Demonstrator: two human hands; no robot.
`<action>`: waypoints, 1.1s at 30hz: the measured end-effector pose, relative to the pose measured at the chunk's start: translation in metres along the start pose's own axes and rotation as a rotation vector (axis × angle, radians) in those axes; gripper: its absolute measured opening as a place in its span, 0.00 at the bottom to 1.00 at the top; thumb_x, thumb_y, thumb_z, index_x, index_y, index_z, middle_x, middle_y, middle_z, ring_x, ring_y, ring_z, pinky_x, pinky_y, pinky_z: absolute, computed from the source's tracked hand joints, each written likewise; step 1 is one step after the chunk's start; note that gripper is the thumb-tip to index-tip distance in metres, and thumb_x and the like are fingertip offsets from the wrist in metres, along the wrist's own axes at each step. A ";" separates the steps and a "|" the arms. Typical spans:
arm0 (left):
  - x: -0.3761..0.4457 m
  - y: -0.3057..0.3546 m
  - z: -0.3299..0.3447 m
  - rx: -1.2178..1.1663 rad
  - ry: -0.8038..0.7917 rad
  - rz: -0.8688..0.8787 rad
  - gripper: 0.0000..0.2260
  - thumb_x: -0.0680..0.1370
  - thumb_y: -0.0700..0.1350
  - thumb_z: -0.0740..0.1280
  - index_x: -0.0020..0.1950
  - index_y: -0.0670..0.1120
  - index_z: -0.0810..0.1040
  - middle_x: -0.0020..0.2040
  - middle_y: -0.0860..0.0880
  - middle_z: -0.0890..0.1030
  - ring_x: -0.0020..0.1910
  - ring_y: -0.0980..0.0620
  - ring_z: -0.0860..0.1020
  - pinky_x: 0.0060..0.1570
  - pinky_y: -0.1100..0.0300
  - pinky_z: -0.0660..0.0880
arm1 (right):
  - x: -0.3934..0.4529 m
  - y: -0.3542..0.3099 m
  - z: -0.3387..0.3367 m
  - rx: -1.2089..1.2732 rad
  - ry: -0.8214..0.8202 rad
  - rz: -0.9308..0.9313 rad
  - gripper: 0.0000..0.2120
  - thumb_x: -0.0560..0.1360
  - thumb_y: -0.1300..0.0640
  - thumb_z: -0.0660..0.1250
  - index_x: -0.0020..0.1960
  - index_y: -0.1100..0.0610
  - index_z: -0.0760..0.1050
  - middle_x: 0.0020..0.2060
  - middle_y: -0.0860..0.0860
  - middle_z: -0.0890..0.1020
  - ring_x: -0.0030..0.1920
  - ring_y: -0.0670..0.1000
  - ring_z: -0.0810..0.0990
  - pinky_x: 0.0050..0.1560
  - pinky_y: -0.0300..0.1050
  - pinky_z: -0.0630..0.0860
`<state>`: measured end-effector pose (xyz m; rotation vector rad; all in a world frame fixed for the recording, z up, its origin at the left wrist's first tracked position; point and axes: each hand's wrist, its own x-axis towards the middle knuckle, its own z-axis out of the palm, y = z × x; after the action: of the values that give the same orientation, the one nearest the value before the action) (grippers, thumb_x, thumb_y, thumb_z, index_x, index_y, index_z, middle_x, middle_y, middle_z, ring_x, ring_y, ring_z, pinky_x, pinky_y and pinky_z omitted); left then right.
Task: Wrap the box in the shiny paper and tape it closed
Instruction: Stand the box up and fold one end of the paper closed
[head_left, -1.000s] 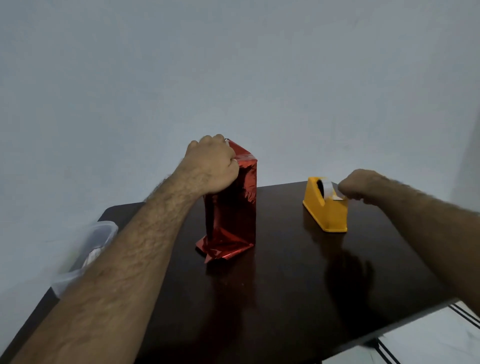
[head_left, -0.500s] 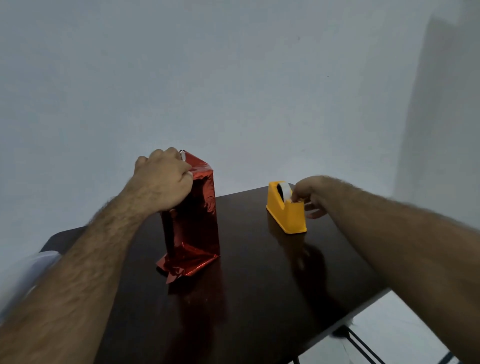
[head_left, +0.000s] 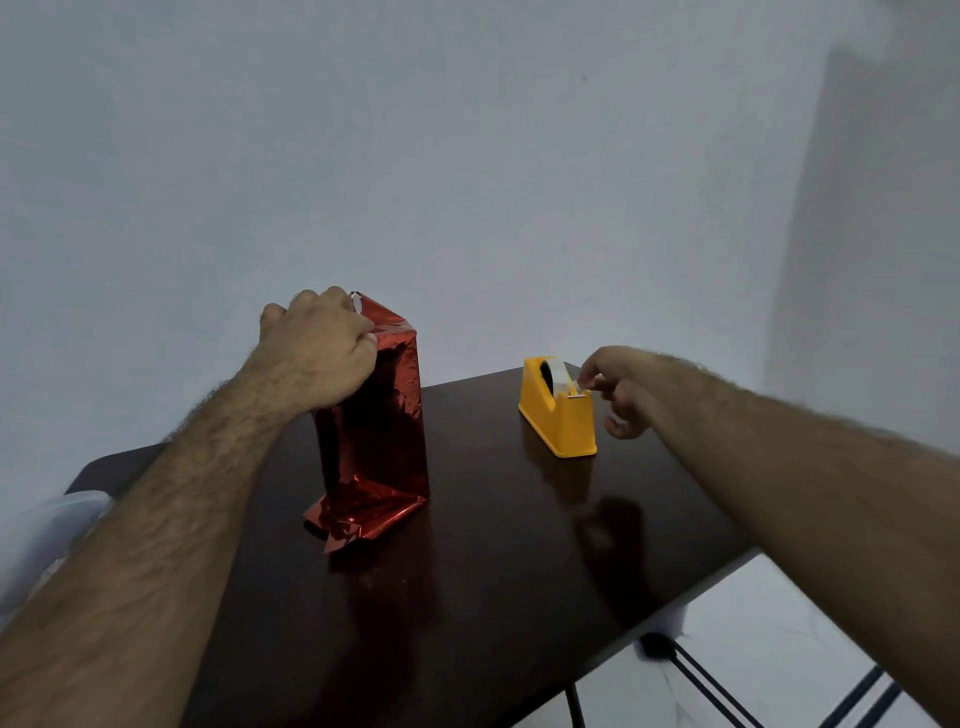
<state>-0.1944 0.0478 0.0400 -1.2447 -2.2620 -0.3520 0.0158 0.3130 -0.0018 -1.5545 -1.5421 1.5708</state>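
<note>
While my left hand (head_left: 319, 348) clamps the folded top of the red-wrapped box (head_left: 382, 410) upright near the table's (head_left: 493, 571) far edge, my right hand (head_left: 621, 389) pinches tape at the yellow dispenser (head_left: 563, 421) to seal that fold.

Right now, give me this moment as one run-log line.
stage: fetching tape | left hand: grips top of upright red-wrapped box | right hand: pinches tape end at yellow dispenser | bottom paper flaps: loose
</note>
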 end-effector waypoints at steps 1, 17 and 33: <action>0.000 0.000 0.000 -0.001 0.001 0.000 0.18 0.86 0.49 0.56 0.66 0.50 0.84 0.66 0.47 0.76 0.66 0.44 0.71 0.68 0.40 0.64 | 0.001 0.008 0.001 0.005 -0.005 0.010 0.05 0.73 0.61 0.70 0.49 0.56 0.79 0.41 0.50 0.71 0.40 0.51 0.67 0.40 0.48 0.70; -0.002 -0.003 0.002 -0.059 -0.005 -0.022 0.18 0.87 0.50 0.57 0.69 0.52 0.83 0.67 0.49 0.75 0.68 0.45 0.68 0.68 0.42 0.62 | 0.039 0.083 0.034 0.394 0.190 -0.312 0.18 0.79 0.53 0.77 0.65 0.61 0.82 0.61 0.56 0.83 0.58 0.56 0.80 0.59 0.54 0.80; 0.000 -0.017 0.013 -0.318 0.022 -0.050 0.17 0.87 0.51 0.59 0.72 0.55 0.81 0.65 0.57 0.74 0.73 0.51 0.65 0.66 0.52 0.53 | 0.033 0.101 0.055 0.073 0.309 -0.463 0.12 0.78 0.51 0.76 0.53 0.59 0.87 0.46 0.53 0.85 0.52 0.56 0.84 0.55 0.56 0.83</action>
<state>-0.2131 0.0448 0.0298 -1.3303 -2.2824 -0.7650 -0.0037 0.2932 -0.1176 -1.2171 -1.5110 1.0640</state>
